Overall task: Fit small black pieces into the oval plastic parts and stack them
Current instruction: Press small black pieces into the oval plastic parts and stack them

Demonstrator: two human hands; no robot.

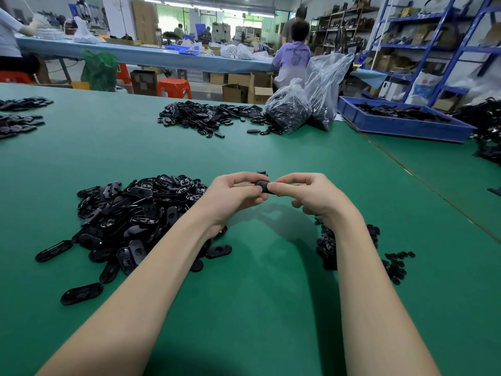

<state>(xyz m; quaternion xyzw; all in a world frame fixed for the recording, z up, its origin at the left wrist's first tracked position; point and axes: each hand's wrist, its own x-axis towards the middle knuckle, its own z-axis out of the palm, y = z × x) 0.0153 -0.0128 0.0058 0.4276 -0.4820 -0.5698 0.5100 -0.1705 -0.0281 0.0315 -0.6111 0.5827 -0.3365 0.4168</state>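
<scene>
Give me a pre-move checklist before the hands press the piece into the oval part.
1. Oval part pinched by both hands: ok.
2. Left hand and right hand raised off the table: ok.
3. Small piece seated in part: cannot tell, fingers hide it.
4. Oval pile near left hand: ok.
5. Small pieces near right arm: ok.
6. Stack started: cannot tell.

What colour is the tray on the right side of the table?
Blue. The tray holds black parts; the head view shows it clearly at the table's far right.
</scene>
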